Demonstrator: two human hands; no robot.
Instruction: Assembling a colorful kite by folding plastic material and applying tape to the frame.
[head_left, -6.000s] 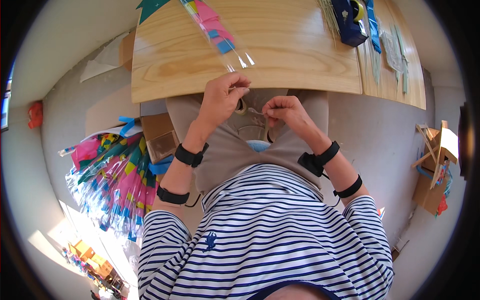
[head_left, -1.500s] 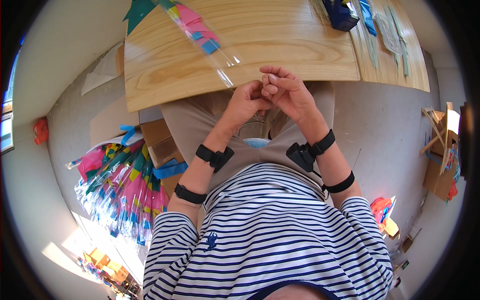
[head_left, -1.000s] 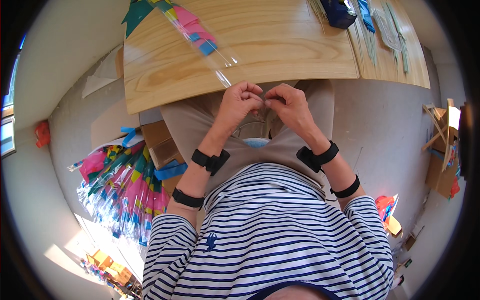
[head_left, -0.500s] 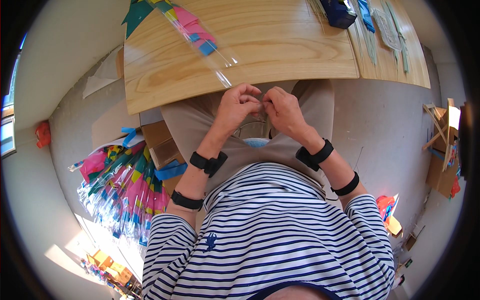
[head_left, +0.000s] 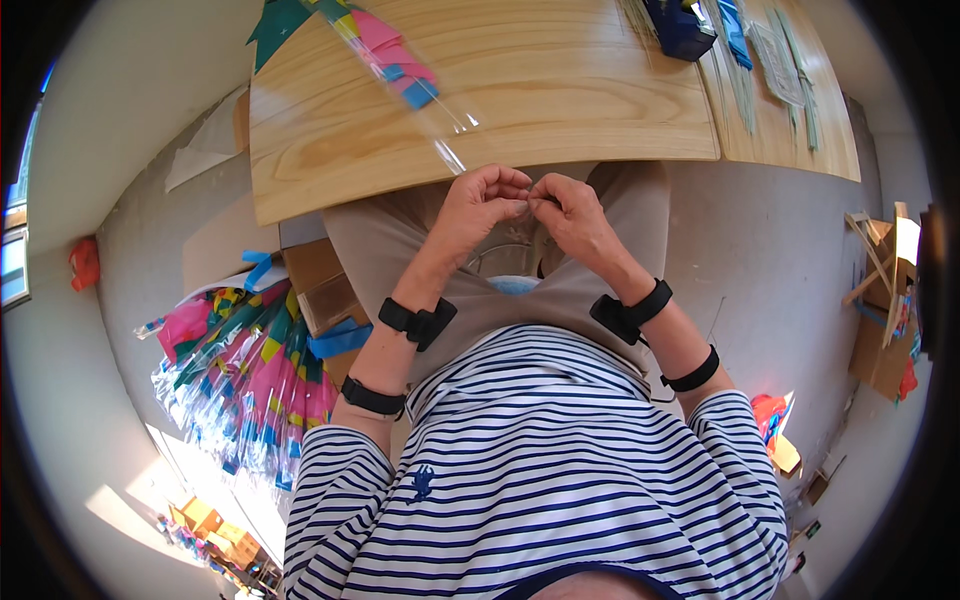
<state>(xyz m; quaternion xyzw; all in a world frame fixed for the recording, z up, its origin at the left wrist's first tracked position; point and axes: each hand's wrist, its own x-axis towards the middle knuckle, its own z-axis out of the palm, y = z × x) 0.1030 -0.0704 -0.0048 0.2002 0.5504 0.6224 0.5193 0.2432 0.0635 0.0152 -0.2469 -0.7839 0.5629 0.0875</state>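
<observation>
A long clear plastic sleeve (head_left: pixel 449 152) runs from the table to its near edge, with folded pink, blue, yellow and green fabric (head_left: pixel 385 50) inside its far part. Just past that edge, over my lap, its near end meets my fingers. My left hand (head_left: pixel 482 205) is closed in a pinch there, thumb against curled fingers. Close beside it, fingertips almost touching, my right hand (head_left: pixel 570 215) pinches too. The thin plastic between the fingertips is hard to make out.
The wooden table (head_left: pixel 560 110) spans the front. A dark blue box (head_left: pixel 682 28), thin sticks (head_left: pixel 740 95) and a clear plastic tray (head_left: pixel 775 65) lie at its far right. Many wrapped colourful bundles (head_left: pixel 250 370) are heaped at my left, beside an open cardboard box (head_left: pixel 325 290).
My hands have come slightly closer together, the right one turning and its fingertips rising a little. The sleeve on the table is nearly still.
</observation>
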